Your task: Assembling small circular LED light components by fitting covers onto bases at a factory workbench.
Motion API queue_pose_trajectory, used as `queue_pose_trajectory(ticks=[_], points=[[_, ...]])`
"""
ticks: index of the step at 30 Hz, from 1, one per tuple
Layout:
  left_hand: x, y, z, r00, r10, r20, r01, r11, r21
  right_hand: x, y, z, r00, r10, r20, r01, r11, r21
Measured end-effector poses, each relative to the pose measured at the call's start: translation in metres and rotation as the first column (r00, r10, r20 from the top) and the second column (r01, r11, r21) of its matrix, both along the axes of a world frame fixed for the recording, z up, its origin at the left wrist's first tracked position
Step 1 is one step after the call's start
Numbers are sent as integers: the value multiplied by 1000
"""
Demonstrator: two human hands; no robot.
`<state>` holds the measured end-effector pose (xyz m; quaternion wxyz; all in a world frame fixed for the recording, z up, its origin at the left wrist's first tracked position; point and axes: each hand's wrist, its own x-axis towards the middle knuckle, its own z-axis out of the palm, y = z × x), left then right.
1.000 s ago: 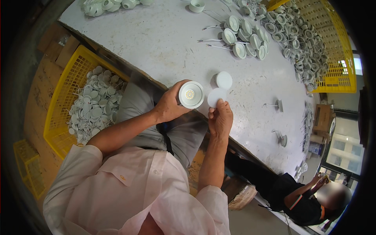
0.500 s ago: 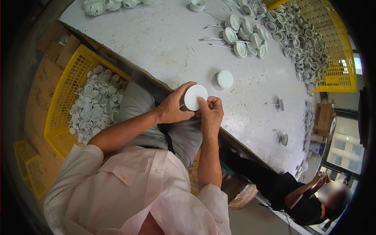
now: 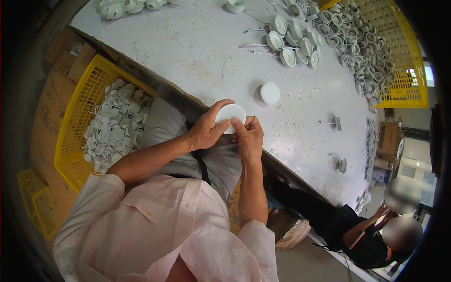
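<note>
A white round light (image 3: 230,113) with a flat, smooth face is held between both hands over the table's near edge. My left hand (image 3: 206,130) is closed around its left side, with the thumb pressing on the lower rim. My right hand (image 3: 249,136) grips the lower right side, its thumb on the face and its other fingers curled underneath. The underside is hidden. A second white round light (image 3: 270,93) lies face up on the table, just beyond my right hand. Farther off, a cluster of pale cup-shaped light housings (image 3: 288,57) with thin wires rests on the table.
At left, a yellow basket (image 3: 66,141) holds many wired white discs (image 3: 115,122). Ring-shaped parts (image 3: 361,56) are heaped beside another yellow basket (image 3: 413,91) at far right. Two wired pieces stand on the table's right (image 3: 305,155). A co-worker in black (image 3: 347,235) sits lower right.
The held light has tilted and shifted slightly left. My left thumb has moved onto its lower rim, and my right hand has shifted slightly left.
</note>
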<state>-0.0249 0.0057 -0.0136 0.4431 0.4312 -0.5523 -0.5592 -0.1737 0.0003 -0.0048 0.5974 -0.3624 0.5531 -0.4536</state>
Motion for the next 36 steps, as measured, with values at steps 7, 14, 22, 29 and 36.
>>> queue_pose_trajectory(ticks=[7,14,22,29,36], points=[[-7,-4,-3,998,-40,-40,42,999,35,-10,0,4,999,26,-39,-26,1000,11],[62,-2,-2,909,364,-203,-329,926,186,-70,-33,8,975,-201,-90,181,965,-192],[269,43,-78,625,780,-19,-698,569,435,-293,-116,-16,113,-420,-901,527,794,-304],[385,145,-211,525,616,588,-833,227,505,-313,-137,-20,26,-272,-962,597,776,-203],[497,245,-302,342,406,847,-939,115,324,-307,-120,-24,218,-211,-953,515,854,-71]])
